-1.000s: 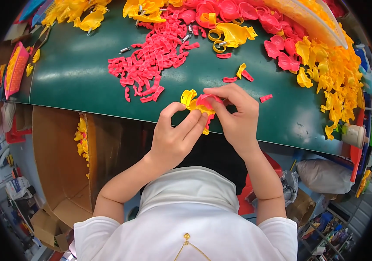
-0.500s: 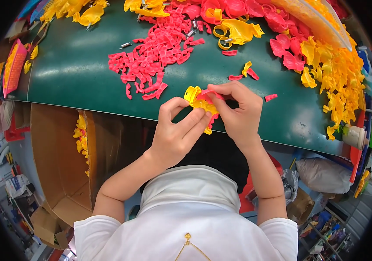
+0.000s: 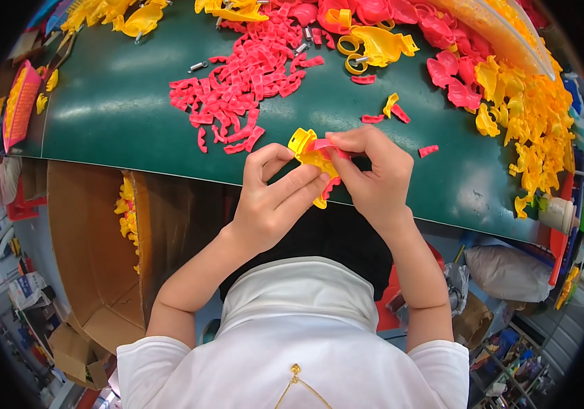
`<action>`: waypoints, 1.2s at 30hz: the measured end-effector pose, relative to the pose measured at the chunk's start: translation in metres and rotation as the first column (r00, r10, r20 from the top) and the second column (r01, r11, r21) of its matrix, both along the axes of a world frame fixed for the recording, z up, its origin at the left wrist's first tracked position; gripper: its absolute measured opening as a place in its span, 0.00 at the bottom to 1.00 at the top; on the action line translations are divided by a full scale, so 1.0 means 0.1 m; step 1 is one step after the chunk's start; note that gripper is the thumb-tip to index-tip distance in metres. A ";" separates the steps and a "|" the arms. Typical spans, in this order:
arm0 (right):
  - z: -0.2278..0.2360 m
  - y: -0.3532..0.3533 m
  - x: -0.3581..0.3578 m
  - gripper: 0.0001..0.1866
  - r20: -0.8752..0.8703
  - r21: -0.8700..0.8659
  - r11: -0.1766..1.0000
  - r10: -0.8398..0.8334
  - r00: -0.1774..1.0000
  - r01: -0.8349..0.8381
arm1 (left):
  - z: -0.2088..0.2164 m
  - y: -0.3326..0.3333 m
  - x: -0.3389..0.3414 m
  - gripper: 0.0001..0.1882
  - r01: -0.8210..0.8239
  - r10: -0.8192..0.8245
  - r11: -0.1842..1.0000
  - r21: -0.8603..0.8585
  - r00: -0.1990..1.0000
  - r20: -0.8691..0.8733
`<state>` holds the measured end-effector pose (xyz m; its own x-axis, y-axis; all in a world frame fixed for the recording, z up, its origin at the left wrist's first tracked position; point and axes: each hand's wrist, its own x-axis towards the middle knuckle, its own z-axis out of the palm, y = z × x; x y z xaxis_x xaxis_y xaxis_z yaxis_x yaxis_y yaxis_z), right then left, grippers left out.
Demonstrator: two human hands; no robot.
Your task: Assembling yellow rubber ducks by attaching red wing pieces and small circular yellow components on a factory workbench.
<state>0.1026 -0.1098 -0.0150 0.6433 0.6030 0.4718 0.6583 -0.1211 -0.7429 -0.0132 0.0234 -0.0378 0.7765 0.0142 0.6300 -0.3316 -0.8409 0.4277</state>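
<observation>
Just over the table's near edge, my left hand (image 3: 271, 198) is closed on a yellow plastic part (image 3: 300, 142) with a slotted end. My right hand (image 3: 376, 170) pinches a red plastic piece (image 3: 320, 144) against the upper side of that part. More red shows below the fingers at the part's lower end; how the pieces join is hidden. Beyond my hands lies a heap of small curved red pieces (image 3: 237, 102). A few loose red pieces (image 3: 428, 150) and a small yellow piece (image 3: 390, 105) lie to the right.
The green table (image 3: 114, 102) also holds yellow shells with rings (image 3: 382, 46), metal springs (image 3: 198, 67), red shells (image 3: 456, 82) and a yellow pile (image 3: 541, 143) at right. A pink basket (image 3: 22, 105) stands at far left. A cardboard box (image 3: 94, 238) with yellow parts sits below the edge.
My hands and the held parts have shifted very slightly, with the grip unchanged. The red piece lies a little flatter against the yellow part. The whole view has moved a touch.
</observation>
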 end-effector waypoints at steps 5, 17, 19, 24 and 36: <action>0.04 -0.01 -0.01 0.08 0.030 -0.062 0.998 -0.010 0.999 0.012 | -0.01 0.00 0.00 0.15 0.004 -0.004 1.000 -0.011 1.000 0.011; 0.28 -0.20 0.24 0.15 -0.335 -0.216 0.923 0.237 0.912 -0.319 | -0.02 0.04 0.04 0.14 0.036 -0.035 0.998 -0.044 0.999 0.025; 0.19 -0.27 0.08 0.14 -0.175 -0.150 0.973 0.148 0.973 -0.175 | -0.03 0.01 0.08 0.14 0.028 -0.029 1.000 0.008 0.998 0.058; 0.09 -0.25 -0.08 0.14 -0.263 -0.024 0.997 0.064 0.963 -0.072 | -0.01 -0.05 0.04 0.20 -0.049 0.036 0.991 0.122 0.994 0.106; 0.53 -0.97 0.18 0.10 -0.053 -0.092 0.972 0.212 0.976 -0.217 | 0.26 -0.28 0.02 0.31 -0.438 -0.901 -0.399 -0.805 0.350 0.256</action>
<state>0.1207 -0.2064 0.0377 0.5123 0.7703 0.3797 0.6446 -0.0527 -0.7627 -0.0114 -0.0047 -0.0116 0.7870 -0.5986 -0.1494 0.6066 0.7068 0.3638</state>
